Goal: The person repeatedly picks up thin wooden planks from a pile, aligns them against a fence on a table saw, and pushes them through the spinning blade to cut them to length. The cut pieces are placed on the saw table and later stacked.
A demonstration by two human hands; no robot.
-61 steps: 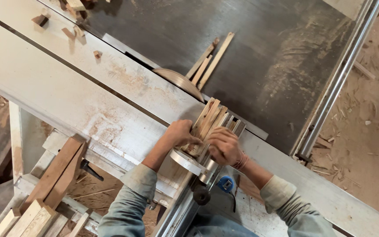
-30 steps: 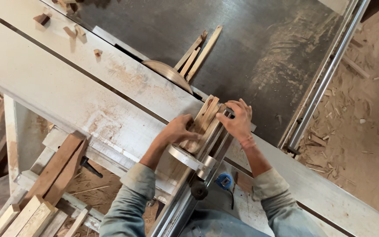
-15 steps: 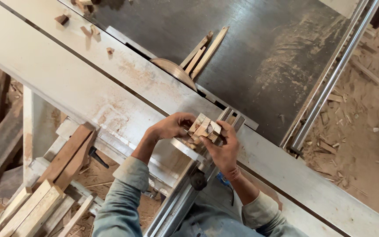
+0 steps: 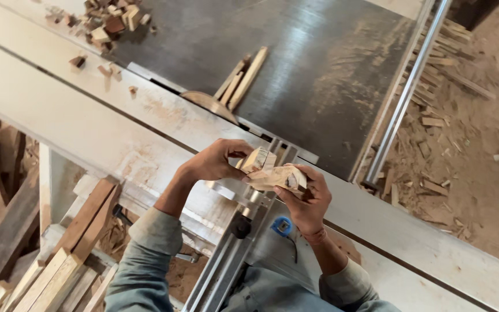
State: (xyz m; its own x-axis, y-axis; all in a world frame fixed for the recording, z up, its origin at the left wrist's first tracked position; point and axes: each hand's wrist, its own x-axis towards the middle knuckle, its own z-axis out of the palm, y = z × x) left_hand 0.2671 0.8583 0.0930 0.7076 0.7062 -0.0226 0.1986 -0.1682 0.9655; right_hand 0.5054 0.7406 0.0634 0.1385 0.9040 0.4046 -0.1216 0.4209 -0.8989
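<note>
Head view: wood blocks between both hands.

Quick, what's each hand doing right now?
Left hand: closed on a small wood block.
Right hand: closed on a bundle of wood pieces.
</note>
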